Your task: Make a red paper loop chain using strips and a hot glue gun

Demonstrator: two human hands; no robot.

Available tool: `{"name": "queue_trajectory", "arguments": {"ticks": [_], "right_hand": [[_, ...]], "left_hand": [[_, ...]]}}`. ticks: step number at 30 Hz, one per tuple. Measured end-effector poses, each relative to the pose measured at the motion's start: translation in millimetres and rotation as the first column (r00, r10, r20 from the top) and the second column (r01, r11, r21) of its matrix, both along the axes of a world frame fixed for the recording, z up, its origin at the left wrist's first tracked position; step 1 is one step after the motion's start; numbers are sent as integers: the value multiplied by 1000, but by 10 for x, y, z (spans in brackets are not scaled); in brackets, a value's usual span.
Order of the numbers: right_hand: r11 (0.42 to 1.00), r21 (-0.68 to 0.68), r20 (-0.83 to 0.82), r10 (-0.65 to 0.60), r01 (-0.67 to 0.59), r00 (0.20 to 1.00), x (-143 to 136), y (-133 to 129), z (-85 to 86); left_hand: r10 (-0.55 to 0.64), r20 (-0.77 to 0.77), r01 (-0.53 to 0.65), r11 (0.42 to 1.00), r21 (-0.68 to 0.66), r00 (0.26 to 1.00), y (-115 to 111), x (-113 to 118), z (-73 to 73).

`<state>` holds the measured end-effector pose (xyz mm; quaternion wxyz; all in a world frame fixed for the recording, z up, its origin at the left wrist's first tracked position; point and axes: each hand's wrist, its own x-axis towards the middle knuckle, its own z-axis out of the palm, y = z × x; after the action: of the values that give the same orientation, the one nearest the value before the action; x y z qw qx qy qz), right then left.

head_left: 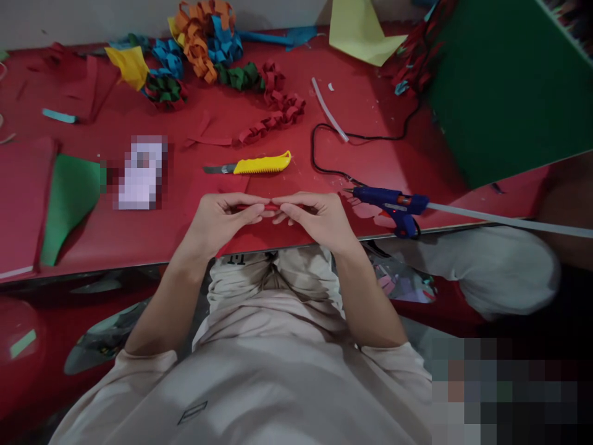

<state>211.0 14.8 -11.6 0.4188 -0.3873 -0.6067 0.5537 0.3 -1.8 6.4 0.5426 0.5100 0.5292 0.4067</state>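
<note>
as hands (217,222) (320,221) pinch red paper (270,207), stick (500,217) in glue gun (386,199)

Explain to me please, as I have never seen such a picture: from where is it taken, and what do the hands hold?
There is no machine here. A camera worn on a person's head looks forward and down at two bare hands. The left hand and right hand hold a thin red strip between their fingertips. On the red table lie a yellow cutter, a blue glue gun and colourful paper chains. One pale thing is blurred out.
</note>
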Motion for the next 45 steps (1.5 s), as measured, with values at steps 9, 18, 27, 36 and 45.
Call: {"name": "queue_trajectory", "arguments": {"ticks": [9,18,27,36,45], "right_hand": [[969,235,244,-136,78,960,-44,-62,-61],[915,382,299,-253,128,920,-139,-205,-66],[981,177,250,-125,82,960,-53,-196,-56],[995,93,354,-63,31,933,82,-307,33],[921,388,828,-365,35,426,43,-261,32]], "left_hand": [[93,-254,-48,983,179,963,-40,22,-83],[94,-165,-80,993,91,982,-164,111,-85],[-3,-186,32,988,152,983,-181,79,-64],[-104,-108,110,993,49,989,-337,55,1],[279,-861,356,823,442,425,-510,113,-232]]}}
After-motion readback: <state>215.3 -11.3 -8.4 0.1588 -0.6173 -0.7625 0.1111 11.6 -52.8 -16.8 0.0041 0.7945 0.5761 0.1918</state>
